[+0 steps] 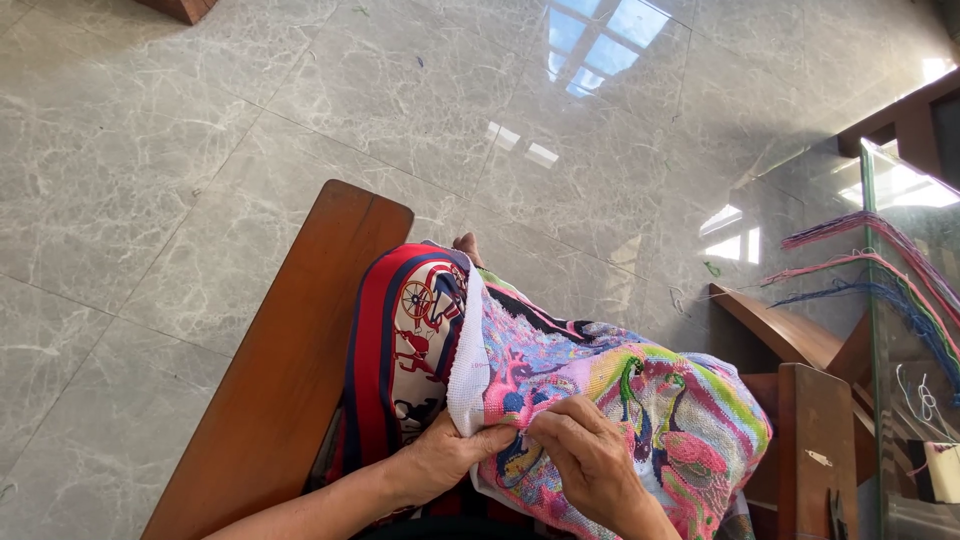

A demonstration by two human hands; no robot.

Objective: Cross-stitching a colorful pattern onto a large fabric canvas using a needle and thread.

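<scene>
Cloth [640, 410] with bright stitched pictures lies over the person's lap, low in the middle of the view. Its white left edge [466, 350] is bare and has no stitches yet. The left hand [445, 455] sits at that white edge, and its fingers are clamped on the cloth, thumb on top. The right hand [590, 455] rests on the cloth just right of the left hand. Its fingers are pinched together on the stitching. I cannot tell if they hold a needle, as it is too small to see.

Left of the cloth is a red and blue blanket [400, 360] with a wheel picture, partly tucked under the cloth. Left of that runs a brown wooden chair arm [280, 380]. Right of the cloth is one more wooden arm [815, 440], and it is cut off at the bottom. Past it stands a glass worktop [880, 300], cut off at the right side. Loose threads [880, 270] hang over its edge, pink, blue and green. There are too many to count.

Above the cloth the grey tiled floor [250, 120] is wide, with lots of room. Window light shines on it.

One toe [466, 245] peeks out above the top of the cloth. The legs are hidden under it. Both arms are cut off at the bottom.

I count two hands, one cloth, one blanket and two wooden arms.
</scene>
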